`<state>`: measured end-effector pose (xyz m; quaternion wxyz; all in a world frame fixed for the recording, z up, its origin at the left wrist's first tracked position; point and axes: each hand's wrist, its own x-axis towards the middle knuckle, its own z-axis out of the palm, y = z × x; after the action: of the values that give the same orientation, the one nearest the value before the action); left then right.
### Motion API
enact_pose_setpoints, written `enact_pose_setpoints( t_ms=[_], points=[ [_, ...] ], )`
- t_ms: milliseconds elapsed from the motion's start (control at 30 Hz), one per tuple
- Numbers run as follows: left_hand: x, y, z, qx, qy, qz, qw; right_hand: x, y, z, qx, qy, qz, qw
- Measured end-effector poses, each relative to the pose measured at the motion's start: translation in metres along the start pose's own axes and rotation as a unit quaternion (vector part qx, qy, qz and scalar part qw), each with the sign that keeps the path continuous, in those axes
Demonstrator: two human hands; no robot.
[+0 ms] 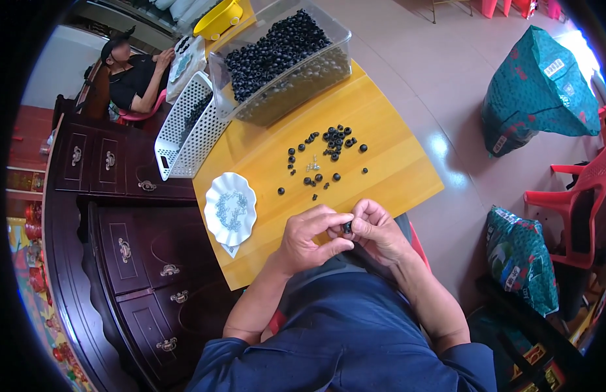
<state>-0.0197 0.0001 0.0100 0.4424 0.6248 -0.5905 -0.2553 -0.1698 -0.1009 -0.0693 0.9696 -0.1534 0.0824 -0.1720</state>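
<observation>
Pinch closed on 1 piece point(347, 228): left hand point(306, 238), right hand point(381, 236) are presumably steadying it at table's point(394, 147) near edge.

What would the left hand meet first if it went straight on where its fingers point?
Probably the small black piece, which seems to touch the left hand, then the right hand; depth is unclear here.

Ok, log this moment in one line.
left hand: pinching small black part | right hand: pinching same part | table: loose black pieces, white scalloped dish
</observation>
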Motion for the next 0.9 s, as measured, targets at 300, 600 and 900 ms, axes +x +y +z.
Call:
enact_pose_setpoints(
  t_ms=[300, 600, 900],
  points=[
    [-0.0027, -0.0011, 0.0018, 0.032, 0.011, -0.014, 0.999, 0.0005, 0.007, -0.0046, -0.002, 0.012, 0.003, 1.0],
    [-0.0081, -0.0031, 0.002, -0.036, 0.015, -0.007, 0.999, -0.0025, 0.0047, 0.0006, -0.019, 0.003, 0.01, 1.0],
    [-0.0097, -0.0081, 0.0046, -0.118, 0.016, -0.035, 0.992, -0.0025, 0.0007, 0.0, -0.032, -0.005, 0.017, 0.999]
  ],
)
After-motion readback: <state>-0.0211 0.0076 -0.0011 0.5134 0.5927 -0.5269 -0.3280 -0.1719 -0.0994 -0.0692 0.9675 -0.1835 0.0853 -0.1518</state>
